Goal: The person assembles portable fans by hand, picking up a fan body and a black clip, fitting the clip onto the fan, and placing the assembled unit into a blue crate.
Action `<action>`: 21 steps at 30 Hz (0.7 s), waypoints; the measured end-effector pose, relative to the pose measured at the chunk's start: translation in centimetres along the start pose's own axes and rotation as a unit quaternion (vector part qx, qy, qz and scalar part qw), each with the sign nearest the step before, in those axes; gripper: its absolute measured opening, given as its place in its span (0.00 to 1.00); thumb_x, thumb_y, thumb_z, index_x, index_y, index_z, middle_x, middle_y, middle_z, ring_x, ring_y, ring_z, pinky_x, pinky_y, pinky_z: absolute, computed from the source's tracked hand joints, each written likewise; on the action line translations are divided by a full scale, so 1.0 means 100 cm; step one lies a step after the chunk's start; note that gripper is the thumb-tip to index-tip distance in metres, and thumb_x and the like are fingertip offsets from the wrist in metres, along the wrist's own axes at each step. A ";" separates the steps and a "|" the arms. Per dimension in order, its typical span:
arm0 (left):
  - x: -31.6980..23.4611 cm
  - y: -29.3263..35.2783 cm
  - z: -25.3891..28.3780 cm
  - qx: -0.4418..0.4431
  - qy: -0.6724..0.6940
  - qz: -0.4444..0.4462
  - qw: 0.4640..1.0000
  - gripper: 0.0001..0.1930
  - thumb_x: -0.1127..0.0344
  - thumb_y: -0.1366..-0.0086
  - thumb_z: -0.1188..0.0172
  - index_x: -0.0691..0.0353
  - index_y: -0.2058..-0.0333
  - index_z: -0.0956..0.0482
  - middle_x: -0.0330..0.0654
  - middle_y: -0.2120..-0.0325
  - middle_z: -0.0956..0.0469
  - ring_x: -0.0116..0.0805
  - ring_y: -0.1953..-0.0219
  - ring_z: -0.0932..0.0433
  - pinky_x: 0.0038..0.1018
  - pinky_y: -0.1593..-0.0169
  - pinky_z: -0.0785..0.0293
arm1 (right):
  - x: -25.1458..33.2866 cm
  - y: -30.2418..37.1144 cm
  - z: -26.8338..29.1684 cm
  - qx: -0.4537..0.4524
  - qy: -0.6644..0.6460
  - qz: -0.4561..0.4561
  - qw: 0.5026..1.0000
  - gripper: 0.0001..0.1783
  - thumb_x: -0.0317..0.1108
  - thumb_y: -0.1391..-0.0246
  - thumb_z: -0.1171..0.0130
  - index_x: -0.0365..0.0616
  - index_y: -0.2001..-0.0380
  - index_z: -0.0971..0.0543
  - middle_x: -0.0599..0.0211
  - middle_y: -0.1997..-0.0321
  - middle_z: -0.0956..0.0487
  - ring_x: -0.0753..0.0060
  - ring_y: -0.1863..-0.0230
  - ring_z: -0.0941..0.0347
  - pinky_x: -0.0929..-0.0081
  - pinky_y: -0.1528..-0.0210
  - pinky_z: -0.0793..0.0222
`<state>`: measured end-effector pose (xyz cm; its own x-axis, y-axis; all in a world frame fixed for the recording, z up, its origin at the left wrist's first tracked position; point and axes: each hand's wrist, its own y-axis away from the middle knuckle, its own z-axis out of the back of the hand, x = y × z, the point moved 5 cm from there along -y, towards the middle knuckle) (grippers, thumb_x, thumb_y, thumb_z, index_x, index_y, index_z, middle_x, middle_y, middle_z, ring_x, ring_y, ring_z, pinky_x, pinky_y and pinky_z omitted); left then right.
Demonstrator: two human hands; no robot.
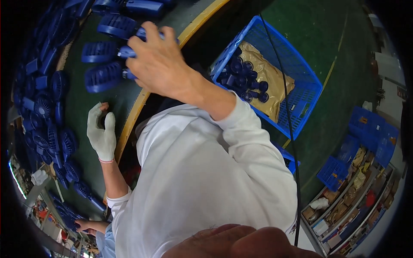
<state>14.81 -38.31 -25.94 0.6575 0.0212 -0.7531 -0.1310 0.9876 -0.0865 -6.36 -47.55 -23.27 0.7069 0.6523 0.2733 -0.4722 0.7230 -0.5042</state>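
Observation:
My bare right hand (157, 64) is closed around the handles of several dark blue handheld fans, above the green table (79, 107). The round, slotted head of one fan (103, 77) points left, slightly blurred. My left hand (102, 133) wears a white glove with bare fingertips showing. Its thumb and fingers are curved apart with nothing between them, near the table's yellow edge (140, 103). Beyond the right hand, another blue fan (144, 6) lies at the top of the table.
Many blue fans (43, 107) crowd the left side. A blue crate (309, 71) at the right holds small blue fan-shaped parts and brown wrapping (269, 73). A dark cable (286, 94) hangs across it. Another person's hand (86, 225) is at lower left. Blue bins (333, 172) stand far right.

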 end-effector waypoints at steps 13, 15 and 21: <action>-0.023 -0.018 -0.006 -0.058 -0.105 -0.069 0.990 0.09 0.75 0.49 0.36 0.63 0.67 0.21 0.45 0.66 0.22 0.40 0.62 0.21 0.29 0.56 0.26 | -0.097 0.248 0.011 0.001 0.032 -0.300 0.953 0.21 0.38 0.70 0.28 0.42 0.69 0.18 0.51 0.50 0.28 0.35 0.43 0.39 0.44 0.42 0.42; -0.026 -0.019 -0.007 -0.065 -0.116 -0.079 0.988 0.09 0.73 0.51 0.34 0.62 0.68 0.21 0.45 0.66 0.22 0.41 0.63 0.22 0.31 0.58 0.25 | -0.144 0.309 -0.024 0.033 0.040 -0.426 0.903 0.25 0.42 0.69 0.27 0.37 0.66 0.19 0.48 0.54 0.24 0.40 0.48 0.33 0.52 0.45 0.37; -0.029 0.002 0.010 -0.088 -0.140 -0.094 0.982 0.12 0.72 0.53 0.33 0.62 0.67 0.21 0.45 0.65 0.22 0.43 0.61 0.23 0.33 0.58 0.25 | -0.281 0.425 -0.129 0.147 -0.121 -0.670 0.717 0.27 0.44 0.69 0.27 0.31 0.69 0.19 0.50 0.68 0.18 0.56 0.65 0.22 0.64 0.54 0.30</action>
<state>13.67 -37.98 -23.12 0.8578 -0.0917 -0.5057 -0.0984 0.9364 -0.3367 -39.47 -38.06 -62.98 0.5343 -0.6791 0.5033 0.4302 0.7310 0.5297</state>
